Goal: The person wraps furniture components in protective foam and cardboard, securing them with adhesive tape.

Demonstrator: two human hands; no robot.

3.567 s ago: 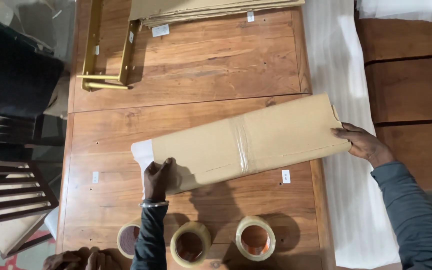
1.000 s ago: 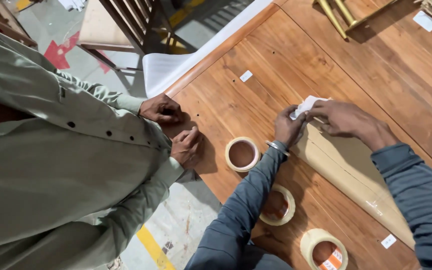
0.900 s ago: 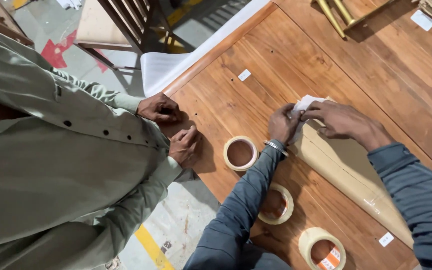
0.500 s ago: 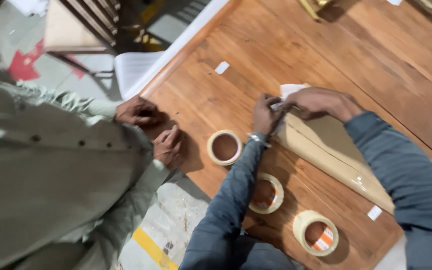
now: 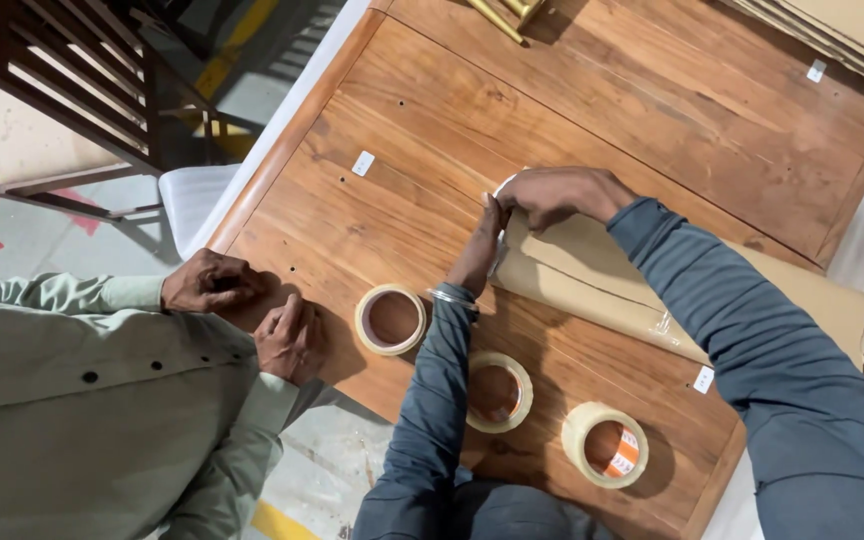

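Both hands, left hand (image 5: 479, 245) and right hand (image 5: 552, 195), pinching the cardboard-wrapped package (image 5: 602, 285) at its left end on the wooden surface (image 5: 402, 170); long seam already taped, end fold unsealed, three tape rolls (image 5: 390, 319) near, untouched.

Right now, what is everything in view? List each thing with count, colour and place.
cardboard parcel: 1, tan, flat on the table's right half
tape rolls: 3, pale with brown cores, along the table's near edge
table: 1, reddish-brown wood, centre
cardboard sheets: a stack, tan, top right corner
chair: 1, dark wood, top left on the floor
other person: 1, light green shirt, left, both hands on the table edge
left hand: at the parcel's left end, touching it
right hand: pressing the parcel's left end
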